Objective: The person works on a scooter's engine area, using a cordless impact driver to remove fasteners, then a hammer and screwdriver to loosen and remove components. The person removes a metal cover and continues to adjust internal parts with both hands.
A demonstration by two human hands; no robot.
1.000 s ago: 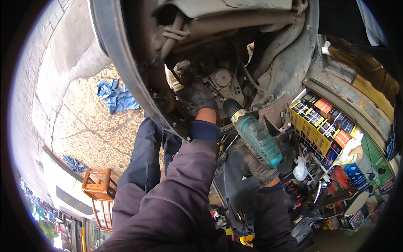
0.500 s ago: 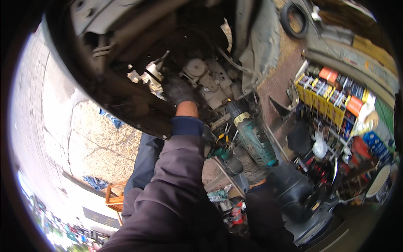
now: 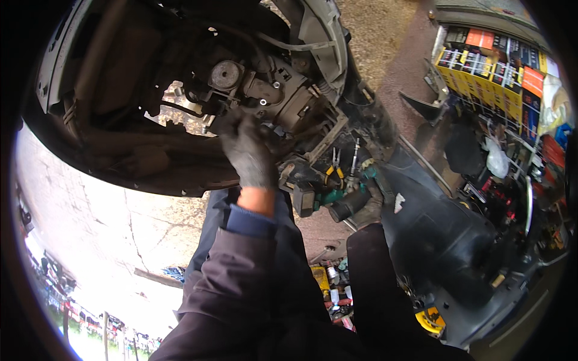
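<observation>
My left hand (image 3: 251,157), in a dark glove, reaches into the open underside of a vehicle beside a greasy metal housing (image 3: 280,99) with a round cap. Its fingertips are dark and blurred against the parts, so their grip is unclear. Down to the right, my gloved right hand (image 3: 372,207) is wrapped round a teal and black cordless drill (image 3: 368,170), its black battery end sticking out to the left. Just left of the drill are pliers with yellow handles (image 3: 335,171) and a long metal shaft (image 3: 355,157). Another dark battery tool (image 3: 304,198) lies near them.
Curved bodywork (image 3: 120,183) arches over the left side. A black plastic panel (image 3: 430,240) lies at right. Beyond it are loose tools, a clear plastic bag (image 3: 496,157) and stacked yellow and orange boxes (image 3: 481,78). Small items (image 3: 337,289) lie below, between my arms.
The view has shifted, with the vehicle parts now further left. My right hand has lowered the drill from beside the housing to among the tools. My left hand remains at the vehicle parts.
</observation>
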